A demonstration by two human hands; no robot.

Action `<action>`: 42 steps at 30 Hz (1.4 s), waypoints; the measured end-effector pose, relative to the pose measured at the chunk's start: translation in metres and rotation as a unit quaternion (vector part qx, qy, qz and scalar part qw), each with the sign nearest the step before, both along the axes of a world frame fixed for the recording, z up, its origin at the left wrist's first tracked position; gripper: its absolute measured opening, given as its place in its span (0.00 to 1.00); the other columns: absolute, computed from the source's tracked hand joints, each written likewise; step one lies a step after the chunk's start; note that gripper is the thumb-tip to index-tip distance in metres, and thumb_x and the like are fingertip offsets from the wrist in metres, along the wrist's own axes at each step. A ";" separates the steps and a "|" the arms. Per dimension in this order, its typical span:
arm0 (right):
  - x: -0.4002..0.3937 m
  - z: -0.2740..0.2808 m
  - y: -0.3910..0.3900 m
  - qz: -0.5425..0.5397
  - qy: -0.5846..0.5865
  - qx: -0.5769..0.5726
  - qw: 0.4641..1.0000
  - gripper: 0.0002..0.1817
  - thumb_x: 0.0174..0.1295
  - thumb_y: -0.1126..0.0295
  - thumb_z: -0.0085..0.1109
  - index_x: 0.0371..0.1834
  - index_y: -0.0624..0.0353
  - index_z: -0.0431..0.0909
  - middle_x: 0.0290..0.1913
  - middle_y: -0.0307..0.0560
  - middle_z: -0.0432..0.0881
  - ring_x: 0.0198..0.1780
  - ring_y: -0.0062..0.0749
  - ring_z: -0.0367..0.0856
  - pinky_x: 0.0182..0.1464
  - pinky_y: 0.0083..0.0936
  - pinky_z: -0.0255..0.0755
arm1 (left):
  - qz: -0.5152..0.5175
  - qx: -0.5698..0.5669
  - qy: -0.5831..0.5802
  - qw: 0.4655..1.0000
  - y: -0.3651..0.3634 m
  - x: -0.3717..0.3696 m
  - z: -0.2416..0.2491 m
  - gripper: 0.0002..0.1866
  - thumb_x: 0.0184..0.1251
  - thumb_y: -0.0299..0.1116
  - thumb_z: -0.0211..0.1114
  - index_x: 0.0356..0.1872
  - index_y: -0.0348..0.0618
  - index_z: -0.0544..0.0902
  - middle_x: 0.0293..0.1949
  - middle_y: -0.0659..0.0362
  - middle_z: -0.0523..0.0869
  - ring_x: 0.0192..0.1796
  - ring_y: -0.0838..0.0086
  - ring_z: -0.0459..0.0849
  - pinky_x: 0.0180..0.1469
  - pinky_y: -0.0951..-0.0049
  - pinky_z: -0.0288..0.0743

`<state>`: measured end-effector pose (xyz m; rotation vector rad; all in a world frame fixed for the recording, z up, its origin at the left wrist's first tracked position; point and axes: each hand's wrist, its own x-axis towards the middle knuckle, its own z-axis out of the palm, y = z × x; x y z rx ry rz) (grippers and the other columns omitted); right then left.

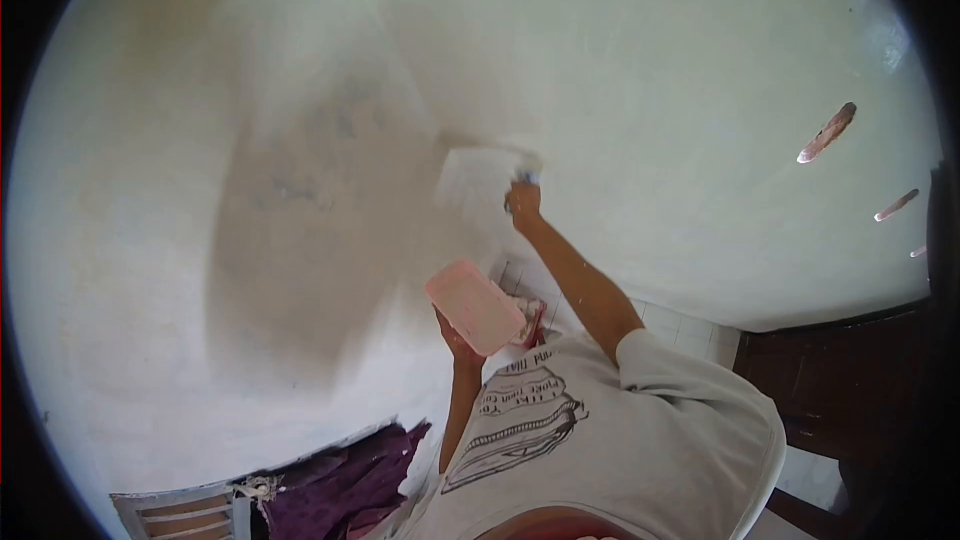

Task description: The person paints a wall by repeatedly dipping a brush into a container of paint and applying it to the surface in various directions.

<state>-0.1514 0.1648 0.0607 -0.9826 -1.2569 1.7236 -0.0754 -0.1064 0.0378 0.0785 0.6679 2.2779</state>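
My right hand point(524, 202) is raised against the painted wall point(650, 120), its fingers wrapped around what looks like a paintbrush point(527, 176). The head of the brush is blurred and seems to touch the wall near the corner, by a whiter patch. Lower down, my left hand point(458, 340) grips a pink plastic container point(477, 308) from below and the side. Pale, cream-coloured matter covers the inside of the container. Some fingers of this hand are hidden behind it.
Grey patches mark the wall at left, under a large shadow. A purple cloth point(345, 485) and a slatted frame point(190, 518) are at lower left. Dark wooden furniture point(850, 375) stands at right. White floor tiles point(690, 330) show below, with a cluttered object point(528, 315) behind the container.
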 end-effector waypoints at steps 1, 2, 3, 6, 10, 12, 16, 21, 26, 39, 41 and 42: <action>0.007 0.004 0.000 -0.003 -0.006 -0.043 0.999 0.11 0.76 0.67 0.46 0.42 0.58 0.77 0.27 0.38 0.74 0.26 0.22 0.73 0.25 0.24 0.66 | 0.009 -0.006 0.015 1.000 0.003 0.003 0.002 0.34 0.79 0.64 0.43 0.70 0.47 0.69 0.57 0.54 0.83 0.57 0.60 0.85 0.58 0.52 0.82; 0.004 0.014 0.000 -0.005 -0.005 -0.088 0.996 0.08 0.75 0.68 0.47 0.45 0.56 0.78 0.34 0.40 0.77 0.31 0.23 0.76 0.26 0.24 0.68 | 0.018 -0.014 0.037 0.999 0.005 0.000 0.006 0.34 0.79 0.64 0.42 0.69 0.46 0.70 0.57 0.54 0.83 0.57 0.60 0.85 0.58 0.52 0.82; -0.008 0.031 0.005 -0.003 -0.002 -0.133 0.991 0.08 0.73 0.70 0.49 0.48 0.54 0.78 0.41 0.42 0.81 0.37 0.24 0.79 0.27 0.23 0.69 | 0.016 -0.005 0.054 0.998 0.008 -0.007 0.009 0.34 0.79 0.64 0.42 0.69 0.46 0.70 0.57 0.54 0.83 0.57 0.60 0.85 0.58 0.52 0.82; -0.027 0.181 0.026 0.099 0.280 -0.074 0.952 0.03 0.73 0.68 0.49 0.45 0.51 0.72 0.37 0.41 0.77 0.33 0.26 0.75 0.26 0.24 0.66 | -0.019 0.026 0.026 0.999 0.011 0.004 0.033 0.35 0.79 0.64 0.41 0.69 0.47 0.70 0.56 0.54 0.83 0.56 0.61 0.86 0.56 0.54 0.83; -0.013 0.376 0.004 0.165 0.335 0.087 0.924 0.14 0.75 0.66 0.47 0.51 0.66 0.74 0.31 0.42 0.76 0.27 0.25 0.71 0.28 0.28 0.64 | -0.030 0.037 0.004 0.999 0.012 0.001 0.035 0.35 0.79 0.65 0.41 0.69 0.47 0.70 0.56 0.54 0.83 0.55 0.61 0.86 0.56 0.53 0.84; -0.027 0.387 0.003 0.134 0.324 0.137 0.926 0.15 0.76 0.66 0.46 0.52 0.69 0.75 0.28 0.41 0.75 0.25 0.24 0.70 0.26 0.26 0.65 | -0.020 0.028 0.025 0.999 0.014 0.001 0.032 0.35 0.79 0.65 0.40 0.70 0.47 0.69 0.56 0.54 0.83 0.55 0.59 0.86 0.55 0.51 0.84; -0.053 0.284 0.014 0.050 0.244 0.183 0.951 0.15 0.78 0.64 0.47 0.48 0.67 0.78 0.24 0.36 0.74 0.23 0.18 0.70 0.24 0.21 0.65 | -0.064 0.062 0.020 0.996 0.017 0.001 0.033 0.35 0.79 0.65 0.41 0.70 0.47 0.69 0.56 0.54 0.83 0.56 0.59 0.86 0.55 0.50 0.84; -0.061 0.078 -0.001 0.023 -0.070 0.108 0.991 0.12 0.73 0.64 0.54 0.43 0.63 0.79 0.29 0.45 0.81 0.30 0.24 0.80 0.27 0.27 0.72 | -0.052 0.070 -0.006 0.996 0.014 -0.006 0.008 0.34 0.78 0.63 0.44 0.70 0.47 0.69 0.58 0.54 0.83 0.57 0.58 0.85 0.56 0.50 0.84; -0.094 0.186 0.051 0.119 0.237 0.025 0.964 0.07 0.69 0.71 0.53 0.32 0.56 0.78 0.30 0.39 0.79 0.32 0.27 0.78 0.30 0.29 0.73 | 0.004 0.069 0.018 0.997 0.017 -0.004 0.007 0.33 0.79 0.62 0.45 0.70 0.48 0.69 0.58 0.54 0.82 0.57 0.59 0.85 0.57 0.52 0.84; -0.087 0.316 0.025 0.021 0.254 0.200 0.946 0.12 0.76 0.67 0.50 0.40 0.64 0.78 0.24 0.36 0.73 0.23 0.16 0.68 0.23 0.21 0.63 | -0.062 0.107 0.031 0.992 0.020 0.003 0.032 0.31 0.80 0.59 0.45 0.70 0.47 0.69 0.58 0.52 0.82 0.58 0.59 0.85 0.58 0.52 0.83; -0.078 0.243 0.010 0.030 0.195 0.114 0.974 0.11 0.76 0.68 0.48 0.41 0.63 0.78 0.24 0.38 0.74 0.22 0.17 0.70 0.22 0.22 0.65 | -0.056 0.104 0.038 0.992 0.019 0.001 0.030 0.32 0.80 0.60 0.45 0.70 0.46 0.69 0.58 0.52 0.82 0.58 0.59 0.84 0.58 0.52 0.83; -0.077 0.219 0.004 0.049 0.203 0.036 0.977 0.10 0.75 0.69 0.48 0.41 0.62 0.78 0.26 0.39 0.75 0.23 0.19 0.71 0.22 0.23 0.66 | -0.053 0.095 0.046 0.993 0.017 0.001 0.028 0.32 0.80 0.60 0.45 0.70 0.45 0.68 0.58 0.52 0.82 0.58 0.59 0.84 0.58 0.52 0.83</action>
